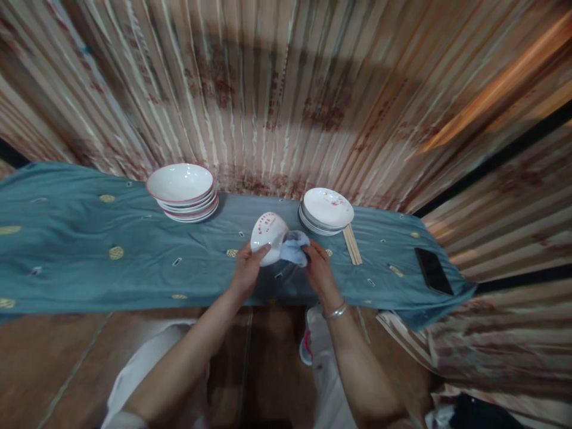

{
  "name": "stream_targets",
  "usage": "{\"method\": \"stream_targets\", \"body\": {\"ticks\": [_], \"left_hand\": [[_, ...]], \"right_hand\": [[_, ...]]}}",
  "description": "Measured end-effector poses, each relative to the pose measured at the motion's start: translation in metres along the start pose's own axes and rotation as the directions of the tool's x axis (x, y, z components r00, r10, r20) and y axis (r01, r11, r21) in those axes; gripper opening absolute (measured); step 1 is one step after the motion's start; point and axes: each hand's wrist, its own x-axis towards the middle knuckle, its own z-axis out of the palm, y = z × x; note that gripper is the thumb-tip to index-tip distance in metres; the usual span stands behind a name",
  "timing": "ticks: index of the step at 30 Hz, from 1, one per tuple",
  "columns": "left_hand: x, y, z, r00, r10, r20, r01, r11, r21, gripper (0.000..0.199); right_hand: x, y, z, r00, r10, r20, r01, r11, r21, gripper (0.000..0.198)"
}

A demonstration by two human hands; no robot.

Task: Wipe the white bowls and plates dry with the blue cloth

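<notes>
A white bowl with red markings (267, 233) is tilted on its side above the table, its decorated outside facing me. My left hand (248, 266) grips its left edge, thumb pressed on the outside. In my right hand (318, 262) is a bunched light-blue cloth (295, 248), pinched between the fingers and held against the bowl's right side. Behind and to the right stands a stack of white plates (328, 208), the top one patterned. Off to the left is a stack of white bowls with red rims (182, 185).
A blue-green patterned cloth (147, 268) covers the long narrow table. Chopsticks (353, 245) lie beside the plates, and a black phone (433, 271) rests near the right end. A striped curtain (268, 95) hangs directly behind the table.
</notes>
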Motion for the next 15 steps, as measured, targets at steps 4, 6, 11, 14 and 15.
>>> {"method": "stream_targets", "body": {"ticks": [4, 6, 11, 14, 15], "left_hand": [[-0.005, 0.002, 0.004, 0.998, 0.046, 0.033, -0.051, 0.988, 0.143, 0.021], [-0.006, 0.003, 0.004, 0.997, 0.057, 0.043, -0.065, 0.974, 0.217, 0.02], [-0.005, 0.0, -0.001, 0.996, 0.069, 0.056, -0.084, 0.943, 0.322, 0.022], [-0.001, -0.003, -0.009, 0.977, 0.166, 0.135, -0.209, 0.878, 0.43, 0.013], [0.001, -0.004, -0.012, 0.952, 0.22, 0.213, -0.301, 0.8, 0.519, 0.008]], "right_hand": [[0.001, -0.002, -0.005, 0.999, 0.045, 0.002, -0.045, 0.998, 0.038, 0.029], [0.001, -0.002, -0.006, 0.998, 0.06, 0.0, -0.06, 0.996, 0.062, 0.03], [0.006, 0.003, -0.01, 0.997, 0.071, -0.028, -0.071, 0.997, -0.004, 0.032], [0.01, 0.008, -0.016, 0.997, 0.067, -0.035, -0.07, 0.991, -0.11, 0.03], [0.011, 0.01, -0.018, 0.998, 0.062, -0.022, -0.065, 0.986, -0.151, 0.028]]}}
